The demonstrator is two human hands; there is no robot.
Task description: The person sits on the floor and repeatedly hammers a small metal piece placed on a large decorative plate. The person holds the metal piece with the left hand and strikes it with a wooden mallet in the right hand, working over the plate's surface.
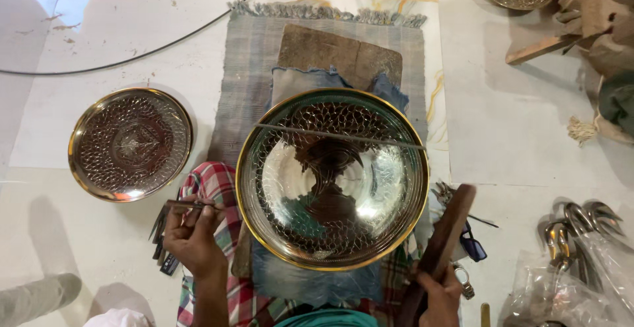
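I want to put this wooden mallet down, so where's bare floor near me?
Bare floor lies right of the big bowl, between the woven mat and the metal hooks, and at upper left above the small plate, crossed only by a black cable. It's crowded by your left hand, where small tools lie, and beside your right hand.

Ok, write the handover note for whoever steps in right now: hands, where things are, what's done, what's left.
Left hand: pinches a thin punch tool beside the big dish, over a pile of similar tools.
Right hand: grips a wooden mallet at the dish's right rim.
Large metal dish: sits on blue cloth over a mat; a thin rod lies across it.
Done: scale pattern covers the outer band.
Left: the centre looks largely smooth. A smaller patterned plate lies left.
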